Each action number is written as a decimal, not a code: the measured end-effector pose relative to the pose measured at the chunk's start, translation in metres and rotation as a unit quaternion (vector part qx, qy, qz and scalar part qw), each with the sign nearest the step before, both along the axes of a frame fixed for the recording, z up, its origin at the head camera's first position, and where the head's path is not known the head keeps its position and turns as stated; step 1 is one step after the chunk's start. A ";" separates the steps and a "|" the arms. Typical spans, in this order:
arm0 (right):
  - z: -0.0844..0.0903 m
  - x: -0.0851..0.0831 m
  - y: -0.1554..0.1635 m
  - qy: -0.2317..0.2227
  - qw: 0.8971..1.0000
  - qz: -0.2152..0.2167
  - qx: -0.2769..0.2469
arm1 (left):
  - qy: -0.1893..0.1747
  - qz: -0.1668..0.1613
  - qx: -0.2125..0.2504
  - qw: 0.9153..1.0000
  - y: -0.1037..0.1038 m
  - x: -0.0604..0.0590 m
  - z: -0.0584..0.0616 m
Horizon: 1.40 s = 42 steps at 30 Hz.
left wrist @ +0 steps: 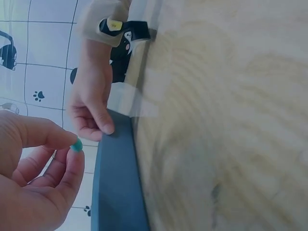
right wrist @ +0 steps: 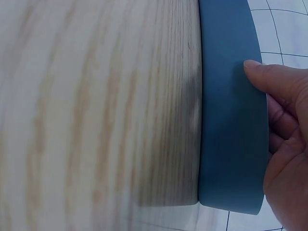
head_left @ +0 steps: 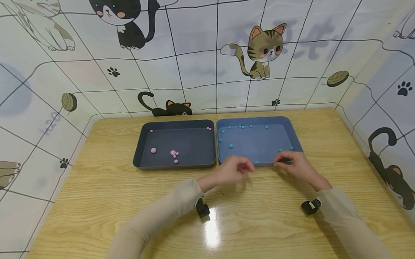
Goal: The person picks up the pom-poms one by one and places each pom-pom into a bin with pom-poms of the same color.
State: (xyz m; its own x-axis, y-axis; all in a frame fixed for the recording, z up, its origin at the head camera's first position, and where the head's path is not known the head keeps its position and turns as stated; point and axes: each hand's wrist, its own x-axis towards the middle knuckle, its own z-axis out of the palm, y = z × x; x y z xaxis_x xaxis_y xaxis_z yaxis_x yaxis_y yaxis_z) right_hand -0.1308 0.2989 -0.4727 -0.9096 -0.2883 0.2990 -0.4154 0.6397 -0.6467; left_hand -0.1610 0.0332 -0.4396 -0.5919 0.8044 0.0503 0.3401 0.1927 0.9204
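Observation:
My left hand [head_left: 231, 170] pinches a small turquoise ball [left wrist: 77, 145] between thumb and fingertip, close to the near edge of the blue tray [head_left: 253, 137]. At that tray's near right part, my right hand [head_left: 297, 166] grips the rim. Its thumb presses on the outer wall [right wrist: 231, 139] and the other fingers curl over to the inside, partly hidden by the wall. Several small turquoise balls lie scattered in the blue tray, including a larger ball [head_left: 230, 146] toward its left side.
A dark grey tray [head_left: 190, 138] stands directly left of the blue one. Several pink balls of different sizes lie in it, some clustered around one pink lump [head_left: 173, 152]. Both trays sit at the back of the wooden table [head_left: 246, 220], before a cat-patterned wall covering [head_left: 198, 68].

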 end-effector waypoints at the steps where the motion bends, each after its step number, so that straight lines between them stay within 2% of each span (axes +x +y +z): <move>1: 0.000 0.000 0.000 0.001 1.000 0.001 -0.001 | -0.001 -0.001 0.003 1.000 0.001 -0.003 0.002; 7: 0.000 0.000 0.000 0.005 1.000 0.002 -0.006 | 0.006 0.009 0.019 1.000 0.009 -0.018 0.013; 10: 0.000 0.000 0.000 0.005 1.000 0.005 -0.008 | -0.003 0.022 0.034 0.999 0.013 -0.024 0.018; 15: 0.000 0.000 0.000 0.004 1.000 0.008 -0.006 | -0.022 0.036 0.048 0.998 0.017 -0.032 0.024; 21: -0.001 -0.001 0.001 0.003 1.000 0.007 -0.006 | -0.013 0.045 0.050 0.998 0.021 -0.041 0.028; 28: -0.001 -0.001 0.000 0.005 1.000 0.010 -0.013 | -0.006 0.064 0.053 0.997 0.026 -0.052 0.029; 42: 0.001 0.000 -0.002 0.002 1.000 0.013 -0.014 | -0.026 0.112 0.060 0.992 0.035 -0.074 0.027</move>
State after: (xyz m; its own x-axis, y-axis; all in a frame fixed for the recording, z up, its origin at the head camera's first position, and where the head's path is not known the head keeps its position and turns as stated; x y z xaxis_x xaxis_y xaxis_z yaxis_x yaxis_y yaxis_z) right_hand -0.1305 0.2972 -0.4717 -0.9007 -0.3030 0.3113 -0.4343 0.6097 -0.6630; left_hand -0.2349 0.0679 -0.4124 -0.7590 0.6430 0.1020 0.2528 0.1466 0.9563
